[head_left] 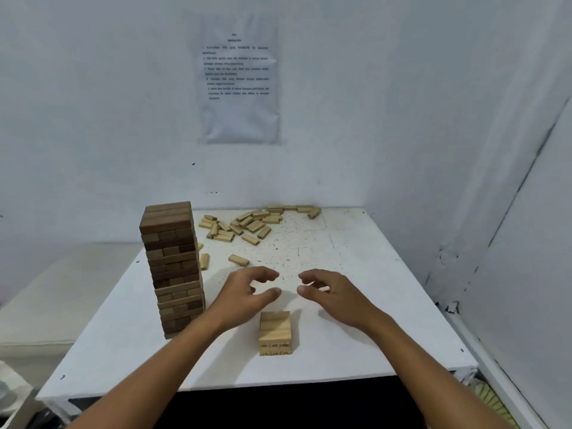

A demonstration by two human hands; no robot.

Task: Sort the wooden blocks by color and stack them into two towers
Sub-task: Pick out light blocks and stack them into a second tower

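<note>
From the head view, the left hand and the right hand hover side by side over the white table, fingers loosely curled toward each other, thumbs and fingertips apart, holding nothing; a bare gap of tabletop lies between them. Just nearer the person than both hands, centred under that gap, sits the light stack, a low pile only a few layers tall with dark scribbles on its front edges. It looks like the start of the second tower, and both hands being just beyond it suggests they are either leaving it or heading out for more blocks. To the left of the left hand, close beside its wrist, stands the dark tower, tall, built in crossed layers and mostly of darker wood, which reads as the first colour largely sorted. Beyond the hands, toward the wall, lies the loose pile of light blocks, scattered at all angles, with a single block lying nearest the left fingers and another small one close to the tower. These are probably what remains to be stacked. A printed sheet hangs on the wall beyond; its text is too blurred to read.
</note>
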